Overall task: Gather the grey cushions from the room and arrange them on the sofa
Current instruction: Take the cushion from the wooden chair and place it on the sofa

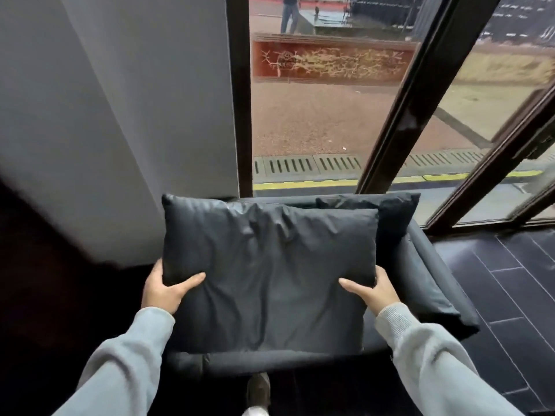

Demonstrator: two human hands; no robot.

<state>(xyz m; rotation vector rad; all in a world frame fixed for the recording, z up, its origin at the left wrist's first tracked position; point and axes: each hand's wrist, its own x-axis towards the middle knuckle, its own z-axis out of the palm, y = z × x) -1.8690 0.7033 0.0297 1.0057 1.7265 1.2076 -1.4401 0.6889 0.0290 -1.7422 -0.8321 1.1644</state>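
Note:
A large dark grey cushion [267, 274] fills the middle of the head view, held flat-faced towards me over the seat of a dark grey sofa [432, 283]. My left hand [168, 288] grips its lower left edge, thumb on the front. My right hand [372, 291] grips the lower right edge the same way. A second grey cushion [393, 210] stands behind it against the sofa back, mostly hidden. The sofa's front edge [270, 360] shows below the held cushion.
A grey wall panel [120, 115] rises on the left. Behind the sofa, a tall window with dark frames [240, 94] looks onto paving and a person outside. Dark floor tiles [510, 295] lie to the right. My shoe [258, 391] is below the sofa.

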